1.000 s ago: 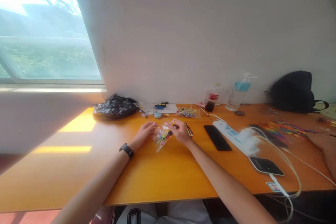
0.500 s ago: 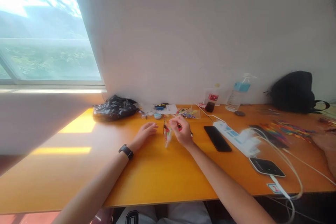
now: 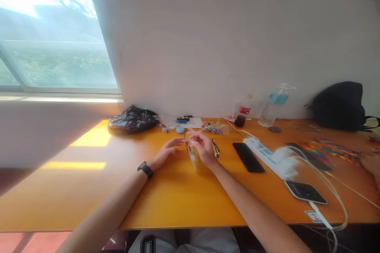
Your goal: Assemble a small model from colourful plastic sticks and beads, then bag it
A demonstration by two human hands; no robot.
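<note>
A small clear plastic bag (image 3: pixel 192 157) with colourful pieces inside stands at a slant over the table between my hands. My right hand (image 3: pixel 204 149) is closed on its upper part, thumb and fingers pinched together. My left hand (image 3: pixel 168 151), with a black watch on the wrist, is at the bag's left side. Its fingers reach out toward the bag's upper edge; I cannot tell whether they touch it. Just right of my right hand lies a little bunch of coloured sticks (image 3: pixel 216 149), partly hidden by the hand.
Behind my hands lie another clear bag of coloured pieces (image 3: pixel 215 127), a white paper (image 3: pixel 195 122) and a black plastic bag (image 3: pixel 132 120). To the right are a black phone (image 3: pixel 248 157), a power strip (image 3: pixel 264 154) with cables, bottles and another person's hand (image 3: pixel 371 163).
My right hand has shifted slightly, uncovering more of the coloured sticks. My left fingers have come closer to the bag. The whole view has turned a little to the left.
</note>
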